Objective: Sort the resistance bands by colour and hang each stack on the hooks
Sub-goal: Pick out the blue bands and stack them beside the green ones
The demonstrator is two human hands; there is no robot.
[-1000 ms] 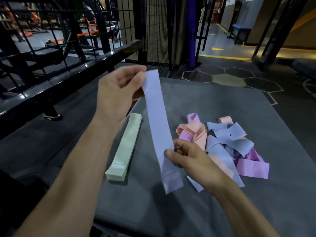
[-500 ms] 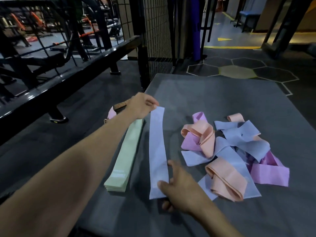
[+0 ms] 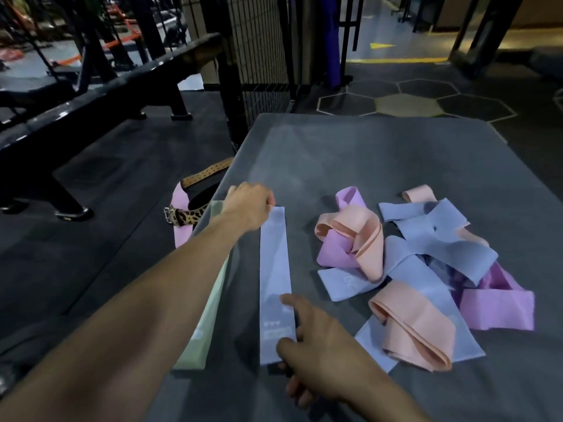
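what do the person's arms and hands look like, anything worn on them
Both forearms are bare, with no sleeve reaching into view. The left hand and right hand wear no gloves, and no watch, bracelet or ring shows on the wrists or the fingers that can be seen. No markings are visible.

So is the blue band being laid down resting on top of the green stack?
No, the blue band lies flat on the grey mat, beside the green stack and to its right.
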